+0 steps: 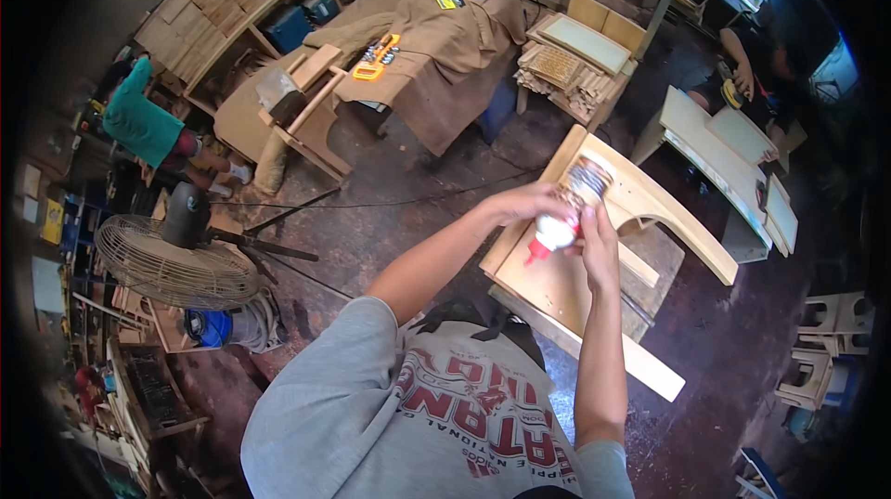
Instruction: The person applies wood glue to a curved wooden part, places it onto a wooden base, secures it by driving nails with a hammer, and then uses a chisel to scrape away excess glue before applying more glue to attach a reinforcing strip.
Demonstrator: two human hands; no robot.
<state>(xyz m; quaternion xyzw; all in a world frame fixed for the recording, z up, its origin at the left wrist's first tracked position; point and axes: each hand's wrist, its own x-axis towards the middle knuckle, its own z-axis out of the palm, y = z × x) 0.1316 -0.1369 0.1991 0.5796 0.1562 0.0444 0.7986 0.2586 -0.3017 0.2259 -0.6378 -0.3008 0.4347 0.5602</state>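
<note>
A white glue bottle (557, 232) with a red nozzle is tilted so that the nozzle points down toward me. Its labelled end (588, 180) points away and is somewhat blurred. My left hand (536, 205) is closed round its left side, and my right hand (599, 241) grips it from the right. Right beneath both hands lies a pale wooden assembly (538, 281) with raised side boards. One long side board (682, 230) curves on the right, with an arched cutout. Several small dark spots dot the flat panel.
A standing fan (176, 258) is on the left, its legs and a cable on the floor. Ahead, a cloth-covered bench (445, 63) bears an orange tool set (376, 58). Stacked wood (566, 77) stands beyond. One person (144, 123) is at far left, another (742, 72) at right.
</note>
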